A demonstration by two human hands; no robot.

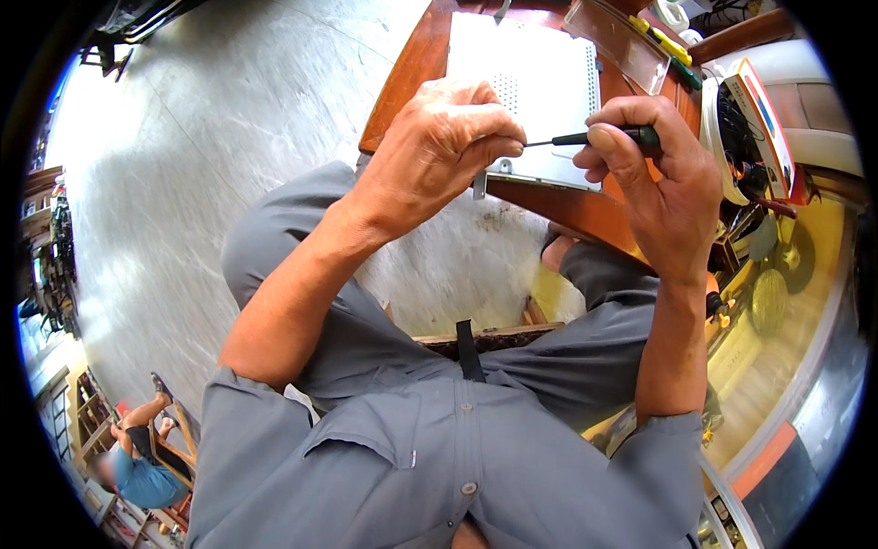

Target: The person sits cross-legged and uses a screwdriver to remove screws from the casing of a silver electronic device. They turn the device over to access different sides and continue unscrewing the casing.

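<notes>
A white perforated metal panel [549,78] lies on a wooden tabletop [400,87], with a small metal bracket at its near edge. My right hand [663,174] grips a dark-handled screwdriver [574,138], whose thin shaft points left over the panel. My left hand [453,146] is closed in a pinch at the screwdriver's tip, just above the panel's near-left part; anything small between those fingertips is hidden.
At the back right lie a clear plastic piece [608,41], yellow tools [663,41] and a white-orange box [759,128] beside assorted items. My legs are below the table. At lower left, another person [146,471] in a blue shirt sits near cluttered shelves.
</notes>
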